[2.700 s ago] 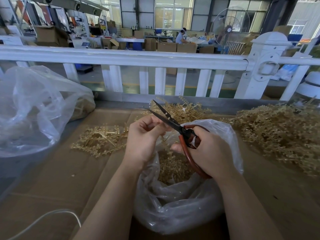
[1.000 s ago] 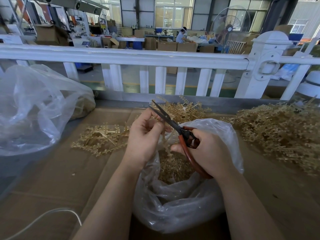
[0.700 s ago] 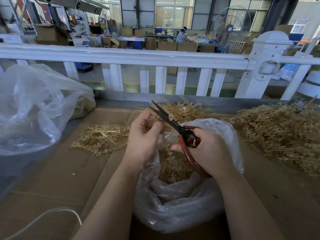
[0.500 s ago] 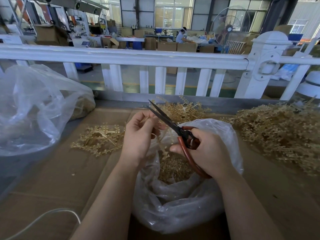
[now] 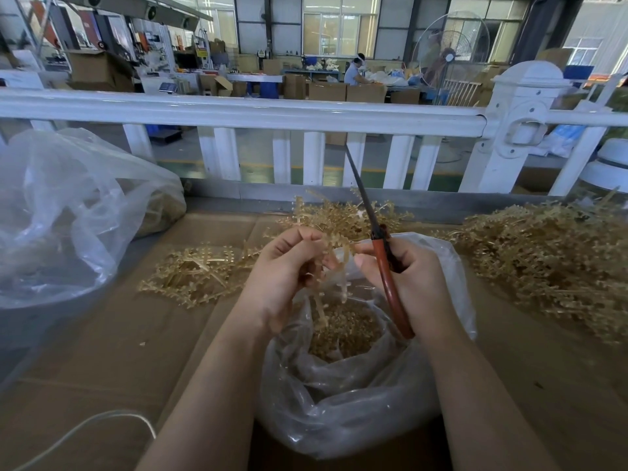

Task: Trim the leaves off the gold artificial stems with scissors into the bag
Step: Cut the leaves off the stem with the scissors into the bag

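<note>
The clear bag (image 5: 356, 413) holds gold trimmings (image 5: 343, 331); left hand (image 5: 289, 266) pinches a stem (image 5: 334, 263), right hand (image 5: 411, 277) grips the scissors (image 5: 384, 263).

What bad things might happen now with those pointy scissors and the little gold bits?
1. The left hand pinches a gold stem right beside the scissors in the right hand. A careless snip might nick a finger.
2. The scissors' closed blades point up and away toward the white fence, so the tip might poke something if the hand swings.
3. The stem hangs near the bag rim, so cut bits might miss and land on the cardboard.
</note>
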